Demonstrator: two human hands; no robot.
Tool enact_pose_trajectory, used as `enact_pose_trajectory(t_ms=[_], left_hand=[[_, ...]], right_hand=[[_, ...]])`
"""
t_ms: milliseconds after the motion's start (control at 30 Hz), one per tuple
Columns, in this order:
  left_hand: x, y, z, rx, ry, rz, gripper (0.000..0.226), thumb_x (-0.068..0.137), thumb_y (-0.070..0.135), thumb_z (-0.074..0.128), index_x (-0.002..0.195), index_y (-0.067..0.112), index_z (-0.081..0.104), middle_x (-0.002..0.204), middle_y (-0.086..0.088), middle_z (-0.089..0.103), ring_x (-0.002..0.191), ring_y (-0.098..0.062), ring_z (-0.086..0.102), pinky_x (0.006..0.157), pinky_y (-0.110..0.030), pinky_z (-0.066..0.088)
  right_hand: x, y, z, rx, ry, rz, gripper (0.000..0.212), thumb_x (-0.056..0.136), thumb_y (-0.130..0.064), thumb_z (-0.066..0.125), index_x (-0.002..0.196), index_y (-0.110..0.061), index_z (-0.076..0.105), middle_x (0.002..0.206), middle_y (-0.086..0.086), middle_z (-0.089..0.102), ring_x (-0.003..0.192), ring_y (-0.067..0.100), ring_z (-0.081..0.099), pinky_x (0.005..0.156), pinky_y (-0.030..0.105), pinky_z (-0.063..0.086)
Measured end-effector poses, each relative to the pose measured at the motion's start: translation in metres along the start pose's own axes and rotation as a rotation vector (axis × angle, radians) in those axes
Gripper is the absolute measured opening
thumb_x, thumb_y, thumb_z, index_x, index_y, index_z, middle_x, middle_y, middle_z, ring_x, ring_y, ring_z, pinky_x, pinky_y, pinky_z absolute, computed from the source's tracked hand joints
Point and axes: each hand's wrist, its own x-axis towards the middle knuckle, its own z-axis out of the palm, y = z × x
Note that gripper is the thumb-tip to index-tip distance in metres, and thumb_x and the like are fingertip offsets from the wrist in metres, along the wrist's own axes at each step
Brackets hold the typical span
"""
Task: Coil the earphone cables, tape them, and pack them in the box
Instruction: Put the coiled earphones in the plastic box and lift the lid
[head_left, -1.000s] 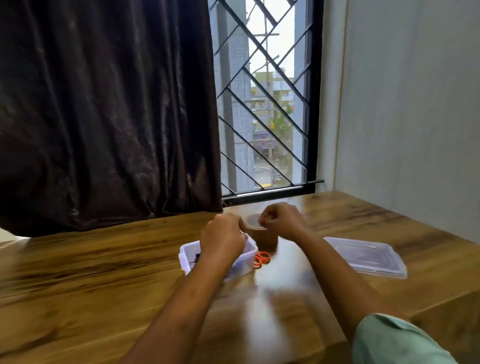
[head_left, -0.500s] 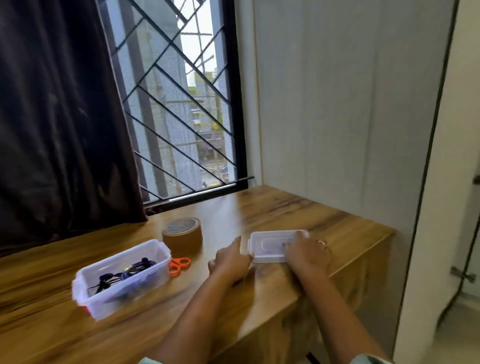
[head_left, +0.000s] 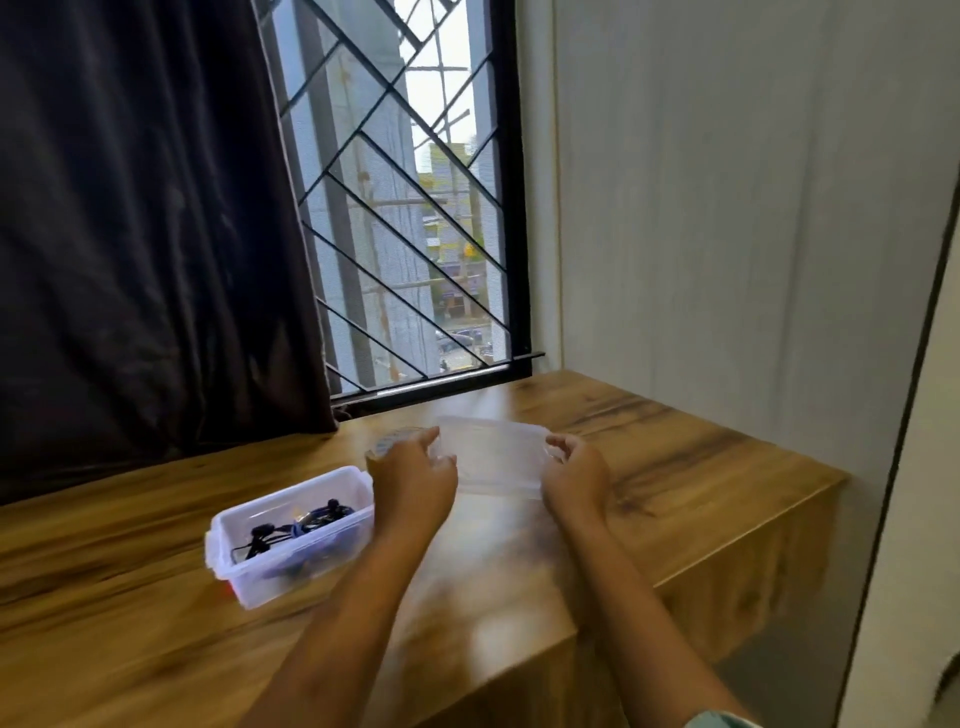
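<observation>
Seen from the head camera: left hand (head_left: 415, 480) curled round the left end of the clear lid (head_left: 496, 457), right hand (head_left: 577, 478) curled round its right end, both closed narrowly on the rim. Lid blurred, roughly flat, long axis left to right, above the far middle of the wooden table (head_left: 701, 467); touching it or not, cannot tell. Left and nearer, open box (head_left: 244, 571) holding dark earphones (head_left: 298, 525). Tape roll (head_left: 387, 441) half hidden behind the left hand. Beyond, dark curtain (head_left: 145, 234) and barred window (head_left: 415, 234).
</observation>
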Motion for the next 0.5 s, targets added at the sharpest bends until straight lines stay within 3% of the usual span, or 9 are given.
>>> enact_pose_trajectory(t_ms=[67, 200, 400, 500], left_hand=[[0.002, -0.004, -0.027, 0.035, 0.106, 0.015, 0.043, 0.085, 0.013, 0.062, 0.128, 0.013, 0.058, 0.121, -0.015, 0.064, 0.109, -0.029, 0.059, 0.094, -0.035, 0.046], [0.005, -0.032, -0.074, 0.067, 0.246, -0.03, 0.04, 0.085, 0.012, 0.06, 0.125, 0.013, 0.061, 0.116, -0.013, 0.067, 0.109, -0.031, 0.06, 0.089, -0.036, 0.047], [-0.004, -0.087, -0.119, 0.095, 0.261, -0.186, 0.026, 0.082, 0.013, 0.063, 0.108, 0.011, 0.069, 0.101, -0.013, 0.071, 0.092, -0.033, 0.063, 0.076, -0.035, 0.052], [-0.01, -0.106, -0.127, 0.095, 0.249, -0.243, 0.03, 0.081, 0.016, 0.068, 0.11, 0.01, 0.068, 0.104, -0.013, 0.07, 0.093, -0.032, 0.064, 0.076, -0.037, 0.054]], right_hand=[[-0.01, -0.019, 0.018, 0.077, -0.024, -0.019, 0.034, 0.084, 0.005, 0.049, 0.112, -0.006, 0.066, 0.111, 0.014, 0.067, 0.105, 0.026, 0.061, 0.086, 0.025, 0.044], [-0.033, -0.053, 0.06, 0.165, -0.139, -0.043, 0.037, 0.085, 0.003, 0.047, 0.115, -0.01, 0.066, 0.111, 0.014, 0.067, 0.098, 0.023, 0.062, 0.081, 0.026, 0.047], [-0.06, -0.078, 0.109, 0.009, -0.375, -0.098, 0.037, 0.084, 0.0, 0.051, 0.116, -0.011, 0.066, 0.12, 0.01, 0.063, 0.108, 0.022, 0.06, 0.083, 0.016, 0.041], [-0.065, -0.078, 0.129, -0.116, -0.434, -0.155, 0.031, 0.083, -0.01, 0.055, 0.109, -0.02, 0.069, 0.118, 0.006, 0.066, 0.105, 0.02, 0.062, 0.092, 0.021, 0.044]])
